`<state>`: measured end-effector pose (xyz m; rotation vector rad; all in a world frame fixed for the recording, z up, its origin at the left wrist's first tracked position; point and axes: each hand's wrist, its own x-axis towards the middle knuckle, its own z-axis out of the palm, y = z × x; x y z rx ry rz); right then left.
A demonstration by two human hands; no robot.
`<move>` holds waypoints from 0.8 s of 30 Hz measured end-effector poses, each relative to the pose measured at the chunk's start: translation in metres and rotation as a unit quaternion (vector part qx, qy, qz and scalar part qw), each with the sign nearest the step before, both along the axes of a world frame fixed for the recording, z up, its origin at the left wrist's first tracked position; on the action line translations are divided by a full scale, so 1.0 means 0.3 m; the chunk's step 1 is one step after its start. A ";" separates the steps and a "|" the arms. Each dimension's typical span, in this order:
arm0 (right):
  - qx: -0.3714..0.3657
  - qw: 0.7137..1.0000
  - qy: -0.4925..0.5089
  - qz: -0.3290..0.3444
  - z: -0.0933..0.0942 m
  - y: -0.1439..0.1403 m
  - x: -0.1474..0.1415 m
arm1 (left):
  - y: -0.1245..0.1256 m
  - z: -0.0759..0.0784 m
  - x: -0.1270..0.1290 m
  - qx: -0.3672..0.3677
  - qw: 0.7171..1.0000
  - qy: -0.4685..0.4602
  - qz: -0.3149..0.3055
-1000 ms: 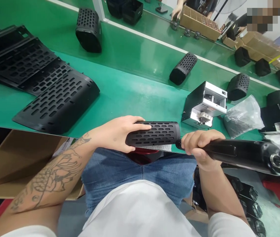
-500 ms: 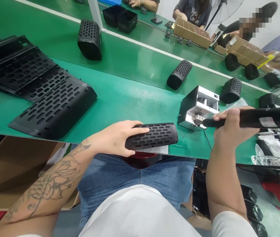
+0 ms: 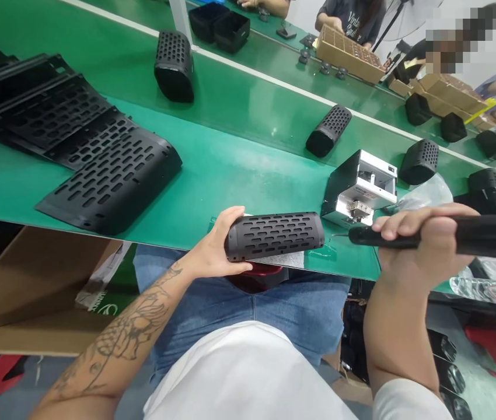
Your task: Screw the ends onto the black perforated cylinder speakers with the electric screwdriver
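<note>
My left hand (image 3: 215,245) grips the left end of a black perforated speaker housing (image 3: 276,234) that lies lengthwise at the near edge of the green bench (image 3: 239,169). My right hand (image 3: 423,245) is closed around a black electric screwdriver (image 3: 449,236) held level, with its thin bit pointing left toward the housing's right end, a small gap between them. A white and black screw feeder box (image 3: 359,188) stands just behind the screwdriver tip.
Flat black perforated panels (image 3: 77,146) are stacked at the left. Several finished black housings (image 3: 329,129) sit on the conveyor behind. A clear plastic bag (image 3: 423,195) lies right of the feeder. Other people work with cardboard boxes (image 3: 348,53) at the far side.
My right hand drew the screwdriver away from the housing's end to the screw feeder, then brought the tip back near the housing. My left hand slid toward the housing's left end.
</note>
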<state>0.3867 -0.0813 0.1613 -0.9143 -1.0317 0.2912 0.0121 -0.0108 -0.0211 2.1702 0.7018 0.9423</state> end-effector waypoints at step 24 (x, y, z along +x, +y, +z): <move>-0.107 0.951 -0.063 0.282 -0.078 0.023 -0.310 | -0.006 -0.010 0.059 -0.013 0.999 -0.036 0.002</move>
